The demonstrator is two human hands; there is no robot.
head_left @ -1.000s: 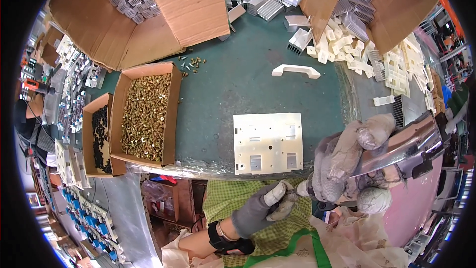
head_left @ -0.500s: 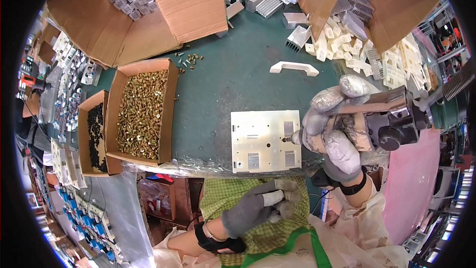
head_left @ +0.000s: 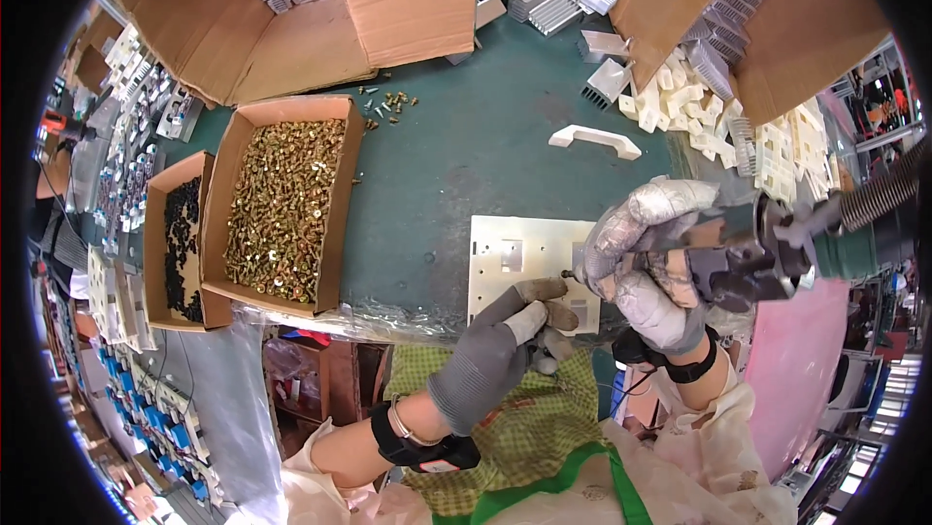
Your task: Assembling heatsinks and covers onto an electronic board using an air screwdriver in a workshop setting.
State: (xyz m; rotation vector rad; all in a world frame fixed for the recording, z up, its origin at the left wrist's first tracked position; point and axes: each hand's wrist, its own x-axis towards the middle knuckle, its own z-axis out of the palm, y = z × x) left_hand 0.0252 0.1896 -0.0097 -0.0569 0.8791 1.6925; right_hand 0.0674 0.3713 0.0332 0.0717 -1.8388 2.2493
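My right hand, in a grey glove with wrapped fingertips, grips a dark power screwdriver. Its bit points left over a cream-coloured flat plate at the table's front edge. My left hand, gloved too, reaches over the plate's near edge. Its thumb and fingers are drawn together close to the bit; whatever they may hold is hidden. A squarish silvery patch shows on the plate's upper left, and small dark holes dot its surface. Both hands cover the plate's right and near parts.
To the left stand a carton of brass-coloured screws and a narrower box of small black parts. A white handle lies beyond the plate. Finned heatsinks, white plastic pieces and open cardboard boxes fill the back.
My left hand has risen from my lap to the plate's near edge. The plate now shows a different layout, as if turned. The screwdriver stays in my right hand; the view has shifted slightly.
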